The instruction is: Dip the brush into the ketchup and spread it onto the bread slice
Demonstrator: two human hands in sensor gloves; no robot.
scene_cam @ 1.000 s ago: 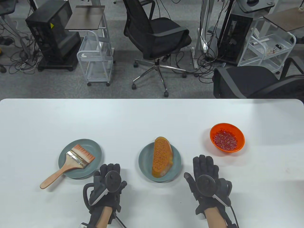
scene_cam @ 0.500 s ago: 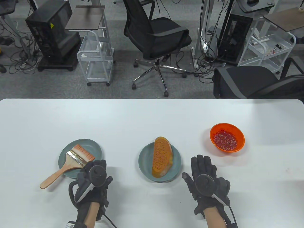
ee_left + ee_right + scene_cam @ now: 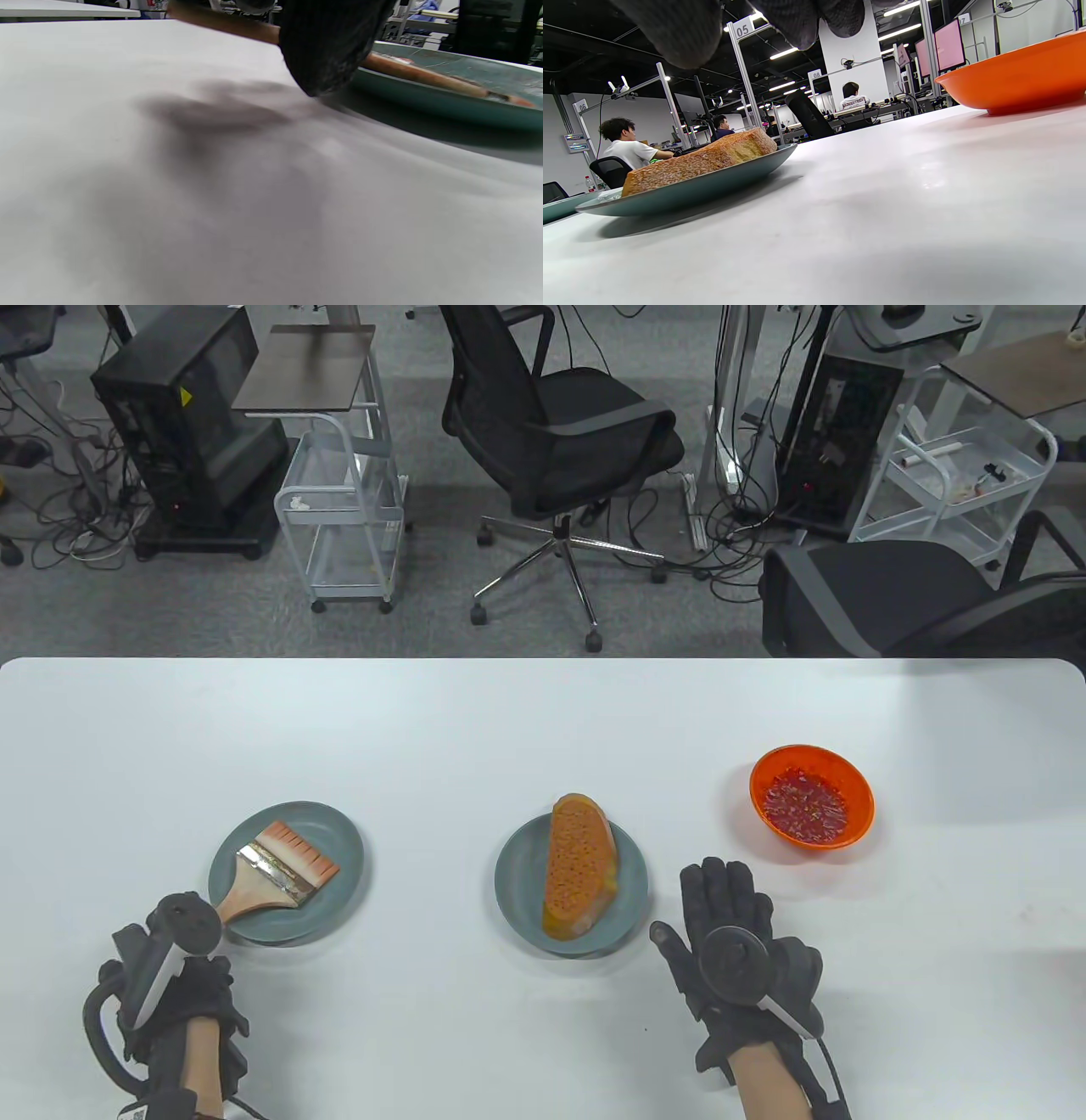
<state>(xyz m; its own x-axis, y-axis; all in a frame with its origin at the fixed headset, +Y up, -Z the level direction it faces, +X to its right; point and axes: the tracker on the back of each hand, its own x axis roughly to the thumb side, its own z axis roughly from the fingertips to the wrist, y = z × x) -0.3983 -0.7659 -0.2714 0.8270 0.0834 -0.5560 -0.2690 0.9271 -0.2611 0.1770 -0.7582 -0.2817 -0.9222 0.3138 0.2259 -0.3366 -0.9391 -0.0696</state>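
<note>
A wooden brush lies with its bristles on a grey-green plate at the left, its handle pointing down-left. My left hand covers the handle's end. In the left wrist view a gloved finger hangs across the handle and reaches the table; how firm the hold is does not show. A bread slice lies on the middle plate. An orange bowl of ketchup stands at the right. My right hand rests flat on the table, fingers spread, between the bread plate and the bowl.
The right wrist view shows the bread on its plate to the left and the orange bowl to the right. Office chairs and carts stand beyond the table's far edge.
My left hand has moved left from beside the bread plate to the end of the brush handle and now covers it. My right hand has barely moved.
</note>
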